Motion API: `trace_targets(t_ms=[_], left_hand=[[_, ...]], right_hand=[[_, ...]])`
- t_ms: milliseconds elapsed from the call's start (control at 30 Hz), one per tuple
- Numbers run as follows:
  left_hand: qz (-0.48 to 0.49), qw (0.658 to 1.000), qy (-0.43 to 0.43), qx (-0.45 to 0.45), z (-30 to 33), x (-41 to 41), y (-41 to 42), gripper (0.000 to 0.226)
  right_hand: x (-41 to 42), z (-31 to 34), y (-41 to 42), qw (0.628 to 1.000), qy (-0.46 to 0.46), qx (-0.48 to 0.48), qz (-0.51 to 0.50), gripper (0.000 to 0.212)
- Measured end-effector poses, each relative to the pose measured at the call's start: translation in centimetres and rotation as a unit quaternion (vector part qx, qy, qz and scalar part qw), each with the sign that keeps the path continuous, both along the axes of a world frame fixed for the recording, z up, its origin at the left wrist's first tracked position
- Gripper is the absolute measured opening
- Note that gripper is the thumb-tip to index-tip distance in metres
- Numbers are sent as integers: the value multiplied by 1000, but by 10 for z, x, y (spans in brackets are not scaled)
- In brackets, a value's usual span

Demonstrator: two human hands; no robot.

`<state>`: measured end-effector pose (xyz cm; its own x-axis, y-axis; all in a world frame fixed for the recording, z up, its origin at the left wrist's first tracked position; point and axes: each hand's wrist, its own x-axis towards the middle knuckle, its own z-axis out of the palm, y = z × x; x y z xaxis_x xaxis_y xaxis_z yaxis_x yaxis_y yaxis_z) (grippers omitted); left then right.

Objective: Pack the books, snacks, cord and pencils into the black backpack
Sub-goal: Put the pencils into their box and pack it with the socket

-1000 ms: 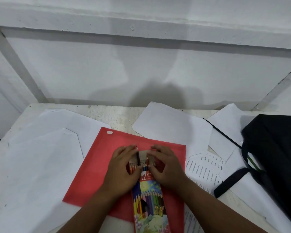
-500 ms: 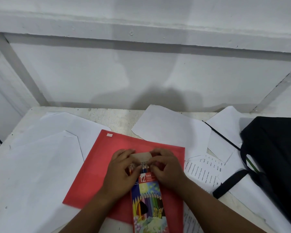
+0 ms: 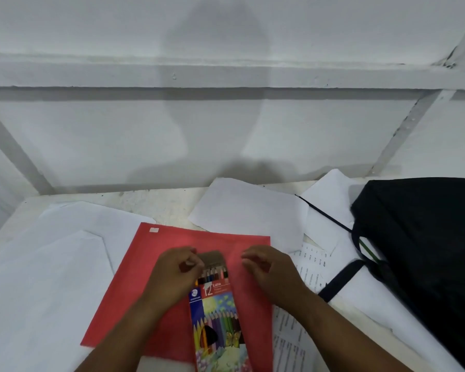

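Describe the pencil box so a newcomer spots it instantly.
Find the red folder lying among white sheets on the table, left of the black backpack. The pencil box lies on it between the left hand and right hand. It alone is multicoloured, with a printed "12" and pencil tips showing at its open end.

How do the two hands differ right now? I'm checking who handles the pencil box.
The left hand pinches the pencil box at its open flap; the right hand holds nothing. The left hand touches the box; the right hand sits apart from it, fingers loosely curled. Both are over the red folder.
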<state>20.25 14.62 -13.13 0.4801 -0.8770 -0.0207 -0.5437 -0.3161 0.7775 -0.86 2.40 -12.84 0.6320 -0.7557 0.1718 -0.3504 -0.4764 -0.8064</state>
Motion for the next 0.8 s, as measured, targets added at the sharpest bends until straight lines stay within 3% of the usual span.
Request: trace_targets(t_ms=[267,533,633,733,800], left_hand=[[-27,998,-16,-48,34,-54,-49,11],[-145,988,-44,-15,23,-133,-130,36],[-174,983,-65,0,15,-155,-168,48],[-196,975,-104,-2,9,-183,-207,44],[-211,967,-146,0,6,-200,-232,46]], right_hand=[[-68,13,-19,987,-16,25,-158,24],[-147,14,-85,944,166,-43,-280,32],[-165,17,-100,933,240,-26,-266,35],[-168,15,-110,923,296,-71,-236,23],[-165,16,-118,922,327,-53,-200,22]])
